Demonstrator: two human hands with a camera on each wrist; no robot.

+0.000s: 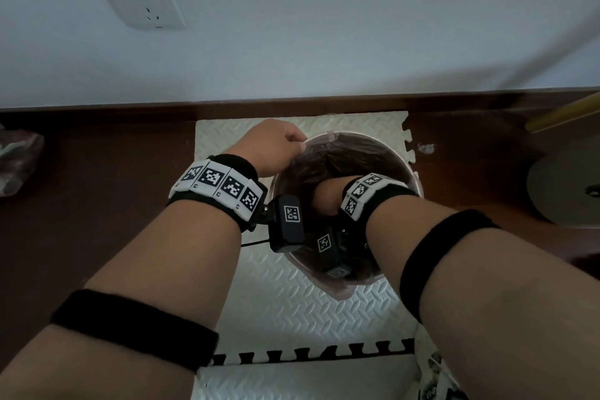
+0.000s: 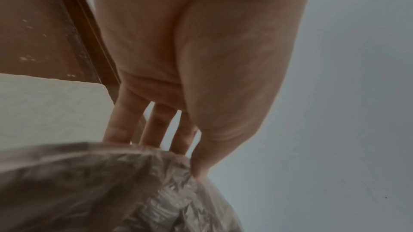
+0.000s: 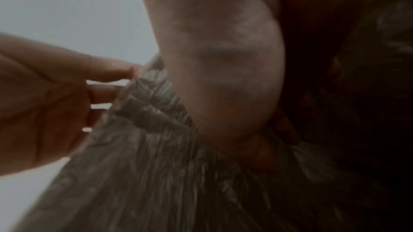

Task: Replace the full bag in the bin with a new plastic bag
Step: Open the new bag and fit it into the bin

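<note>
A round bin (image 1: 411,172) stands on a white foam mat (image 1: 285,305) by the wall. A thin translucent pinkish bag (image 1: 344,156) lines it, crumpled and pleated. My left hand (image 1: 300,143) pinches the bag's edge at the bin's far-left rim; in the left wrist view the thumb (image 2: 198,168) presses the plastic (image 2: 107,191) against the fingers behind it. My right hand (image 1: 324,200) is plunged down inside the bin. In the dark, blurred right wrist view its fingers (image 3: 287,131) look curled into the gathered plastic (image 3: 156,174), whose pleats run toward them.
A filled, crumpled bag (image 1: 16,162) lies on the brown floor at far left. The white wall with a socket (image 1: 139,0) rises just behind the bin. A wooden stick (image 1: 565,114) and a grey round disc (image 1: 565,185) sit to the right.
</note>
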